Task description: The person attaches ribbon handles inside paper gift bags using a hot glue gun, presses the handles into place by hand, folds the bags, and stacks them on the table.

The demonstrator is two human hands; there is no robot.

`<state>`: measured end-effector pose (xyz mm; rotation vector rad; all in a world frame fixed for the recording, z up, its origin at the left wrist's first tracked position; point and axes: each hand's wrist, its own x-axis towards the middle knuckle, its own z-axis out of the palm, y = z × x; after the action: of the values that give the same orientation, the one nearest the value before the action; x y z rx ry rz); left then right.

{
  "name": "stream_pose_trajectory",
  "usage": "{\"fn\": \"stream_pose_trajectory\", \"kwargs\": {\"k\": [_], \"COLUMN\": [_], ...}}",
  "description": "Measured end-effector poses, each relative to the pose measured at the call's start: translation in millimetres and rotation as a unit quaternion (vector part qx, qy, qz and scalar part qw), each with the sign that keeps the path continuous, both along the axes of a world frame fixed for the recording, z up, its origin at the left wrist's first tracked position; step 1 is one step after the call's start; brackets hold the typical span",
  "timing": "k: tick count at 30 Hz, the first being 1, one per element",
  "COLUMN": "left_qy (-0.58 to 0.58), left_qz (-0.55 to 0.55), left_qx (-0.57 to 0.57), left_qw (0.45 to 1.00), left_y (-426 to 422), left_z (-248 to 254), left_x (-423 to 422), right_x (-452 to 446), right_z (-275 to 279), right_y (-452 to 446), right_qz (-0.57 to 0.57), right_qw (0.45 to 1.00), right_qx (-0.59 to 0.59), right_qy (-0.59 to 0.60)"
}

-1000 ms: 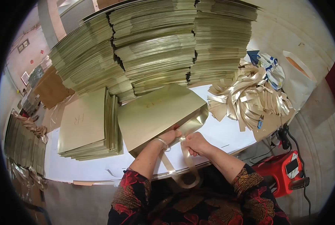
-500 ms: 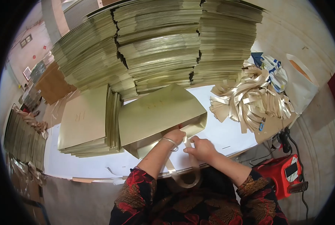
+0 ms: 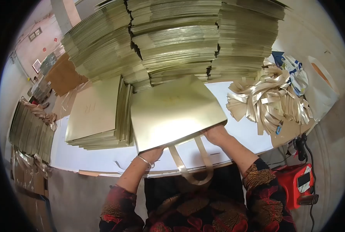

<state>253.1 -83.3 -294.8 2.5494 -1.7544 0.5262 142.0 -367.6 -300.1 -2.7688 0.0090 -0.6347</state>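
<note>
A gold paper bag [image 3: 176, 110] lies in front of me, looking flatter, its mouth edge toward me. A looped beige ribbon handle [image 3: 180, 164] hangs from that edge, over the table's front. My left hand [image 3: 152, 154], with a bracelet at the wrist, is closed on the bag's near left edge. At the near right corner my right hand [image 3: 216, 134] grips the bag from below. The bag hides most of the fingers of both hands.
Left of the bag is a stack of gold bags [image 3: 93, 112]. Tall piles of flat gold bags [image 3: 176, 42] rise behind. At right lie a heap of beige ribbons [image 3: 265, 94] and a blue cutter [image 3: 279, 127]. A red stool [image 3: 292, 185] with a phone stands lower right.
My left hand has come out of the bag's opening and moved left to its edge. My right hand has left the ribbon for the right corner. The bag's open mouth has flattened.
</note>
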Motion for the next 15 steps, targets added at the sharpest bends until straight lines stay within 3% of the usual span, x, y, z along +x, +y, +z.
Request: {"fn": "stream_pose_trajectory", "kwargs": {"k": [1,4,7,10,12,14,15], "left_qy": [0.223,0.204,0.238,0.209,0.205,0.136,0.136], "left_qz": [0.054,0.013,0.050,0.018,0.085,0.024,0.024], "left_qx": [-0.100,-0.162,-0.185,-0.203,-0.124,-0.094,-0.095], "left_qw": [0.968,0.965,0.952,0.956,0.967,0.986,0.986], "left_y": [-2,-5,-2,-2,-3,-2,-1], "left_z": [10,16,-5,1,0,6,10], "left_x": [-10,-15,-10,-13,-20,-22,-26], "right_x": [-6,-15,-16,-21,-26,-37,-41], "right_z": [12,13,8,2,10,26,34], "right_y": [-3,-13,-16,-20,-23,-25,-26], "right_qz": [-0.002,0.007,0.017,0.011,0.017,0.079,0.155], "right_qw": [0.997,0.993,0.991,0.992,0.994,0.993,0.985], "right_qx": [0.033,0.104,0.113,0.114,0.104,-0.011,-0.072], "right_qy": [0.063,0.054,0.068,0.047,0.028,0.085,0.023]}}
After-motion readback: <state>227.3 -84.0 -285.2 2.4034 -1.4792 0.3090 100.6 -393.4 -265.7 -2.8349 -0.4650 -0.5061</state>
